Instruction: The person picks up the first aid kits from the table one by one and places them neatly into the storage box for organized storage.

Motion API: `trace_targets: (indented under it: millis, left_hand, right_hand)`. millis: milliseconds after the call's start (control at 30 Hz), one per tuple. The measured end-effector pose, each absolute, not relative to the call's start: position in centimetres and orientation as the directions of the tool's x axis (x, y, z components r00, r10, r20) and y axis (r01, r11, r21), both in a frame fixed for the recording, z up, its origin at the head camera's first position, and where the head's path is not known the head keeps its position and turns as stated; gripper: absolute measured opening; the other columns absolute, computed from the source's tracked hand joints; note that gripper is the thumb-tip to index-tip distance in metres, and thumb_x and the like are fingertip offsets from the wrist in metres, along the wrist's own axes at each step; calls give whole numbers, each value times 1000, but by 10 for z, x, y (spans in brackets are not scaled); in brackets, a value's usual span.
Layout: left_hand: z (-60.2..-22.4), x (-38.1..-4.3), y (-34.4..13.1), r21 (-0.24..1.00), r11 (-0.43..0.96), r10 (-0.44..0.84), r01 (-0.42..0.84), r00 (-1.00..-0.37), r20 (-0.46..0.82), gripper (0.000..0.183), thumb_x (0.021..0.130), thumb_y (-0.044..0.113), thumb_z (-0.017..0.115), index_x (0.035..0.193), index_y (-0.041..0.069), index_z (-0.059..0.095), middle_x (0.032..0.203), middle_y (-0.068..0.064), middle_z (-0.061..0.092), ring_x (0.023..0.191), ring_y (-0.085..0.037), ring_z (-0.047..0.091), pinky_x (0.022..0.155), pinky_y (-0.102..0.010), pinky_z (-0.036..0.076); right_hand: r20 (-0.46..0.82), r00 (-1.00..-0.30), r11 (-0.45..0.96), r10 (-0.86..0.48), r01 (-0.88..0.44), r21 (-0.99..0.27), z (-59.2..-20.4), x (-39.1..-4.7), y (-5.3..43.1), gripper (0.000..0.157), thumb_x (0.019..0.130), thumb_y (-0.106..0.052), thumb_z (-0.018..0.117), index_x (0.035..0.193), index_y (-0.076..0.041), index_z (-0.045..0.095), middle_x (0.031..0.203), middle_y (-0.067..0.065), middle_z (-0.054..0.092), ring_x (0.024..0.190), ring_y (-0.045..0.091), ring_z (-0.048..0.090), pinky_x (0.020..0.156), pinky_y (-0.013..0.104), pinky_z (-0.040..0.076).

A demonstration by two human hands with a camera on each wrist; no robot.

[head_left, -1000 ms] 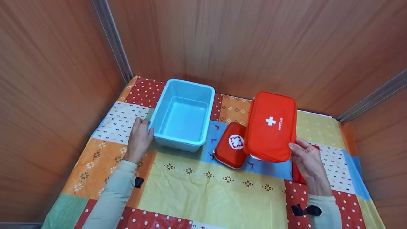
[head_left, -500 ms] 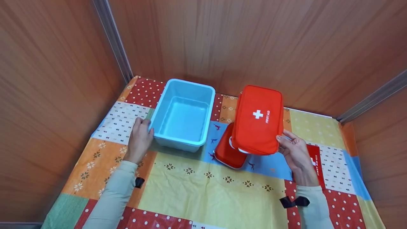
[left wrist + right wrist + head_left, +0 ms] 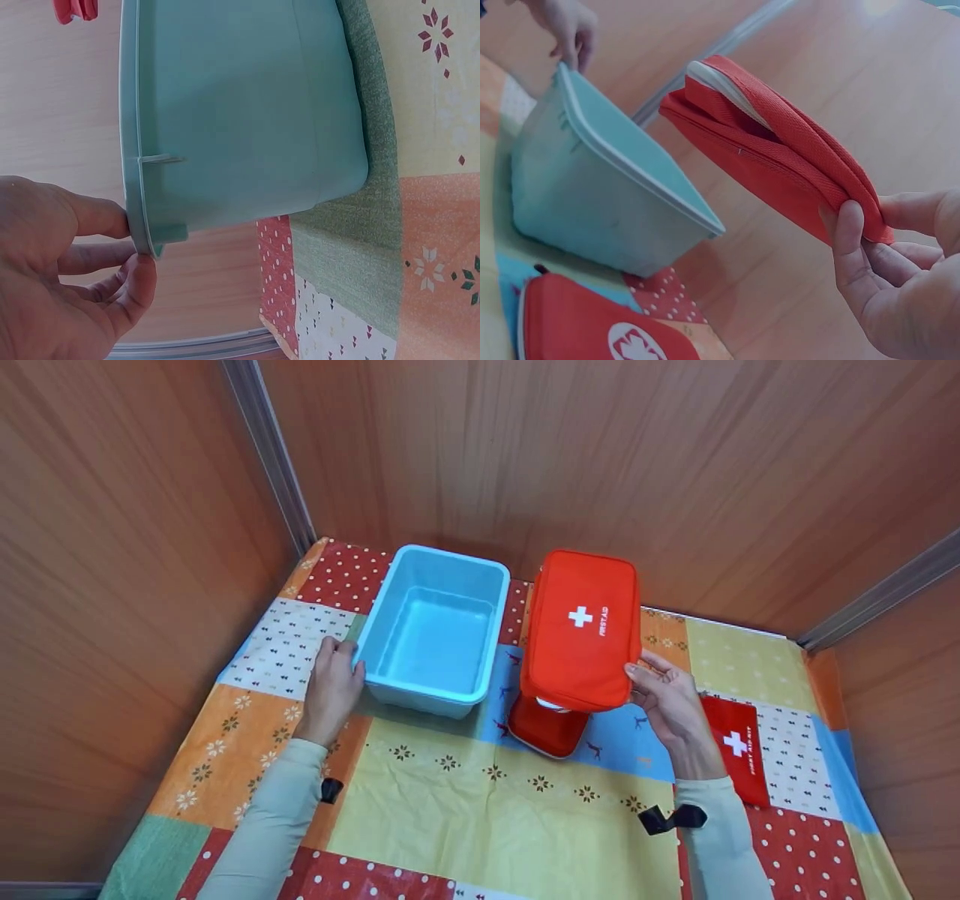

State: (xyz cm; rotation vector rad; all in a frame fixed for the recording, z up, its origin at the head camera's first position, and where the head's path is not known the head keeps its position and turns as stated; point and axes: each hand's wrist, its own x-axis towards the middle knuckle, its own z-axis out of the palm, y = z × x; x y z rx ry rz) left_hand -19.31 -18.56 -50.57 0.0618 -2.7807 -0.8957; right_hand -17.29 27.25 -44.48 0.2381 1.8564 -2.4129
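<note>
My left hand (image 3: 332, 690) grips the near left corner of a light blue plastic bin (image 3: 431, 697); in the left wrist view its fingers curl over the rim (image 3: 133, 165). My right hand (image 3: 670, 705) pinches the right edge of a red fabric first aid pouch (image 3: 577, 652) with a white cross. The right wrist view shows the pouch (image 3: 780, 165) held in the air, its zipper side visible. Below it on the cloth lies a red hard-shell first aid case (image 3: 547, 731), partly covered by the pouch in the head view. The inside of the bin holds nothing.
A flat red first aid kit packet (image 3: 739, 750) lies to the right, beside my right forearm. A patchwork tablecloth (image 3: 480, 825) covers the table. Wood-grain panels (image 3: 480, 450) stand at the back and on both sides.
My right hand has carried the red pouch leftward and slightly back, over the hard case and nearer the bin. More of the flat packet shows now. The left hand has stayed put.
</note>
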Motion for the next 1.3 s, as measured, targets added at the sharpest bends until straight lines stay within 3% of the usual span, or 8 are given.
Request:
trace_targets:
  millis: [267, 800, 1300]
  left_hand:
    - [-505, -193, -185, 558, 830, -103, 16, -978, 182, 35, 100, 7, 64, 130, -11, 59, 120, -26, 51, 112, -40, 53, 99, -54, 48]
    - [-505, -193, -184, 564, 826, -120, -1, -977, 175, 35, 99, 5, 65, 129, -12, 60, 120, -26, 51, 112, -40, 55, 99, -54, 50]
    - [-504, -194, -183, 556, 831, -116, -5, -980, 163, 36, 101, 7, 64, 131, -10, 58, 121, -26, 50, 117, -40, 53, 102, -54, 48]
  right_hand:
    - [-172, -984, -258, -36, 176, -950, -440, -182, 258, 43, 103, -6, 60, 143, 3, 47, 105, 4, 77, 88, 20, 76, 78, 31, 61]
    - [-181, -981, -257, -64, 191, -947, -440, -195, 229, 41, 101, -8, 63, 139, 3, 52, 99, 6, 77, 78, 19, 73, 68, 27, 58]
    - [-211, -974, -253, -87, 226, -941, -439, -207, 199, 40, 101, -7, 65, 138, 2, 55, 100, 8, 77, 77, 19, 74, 70, 28, 60]
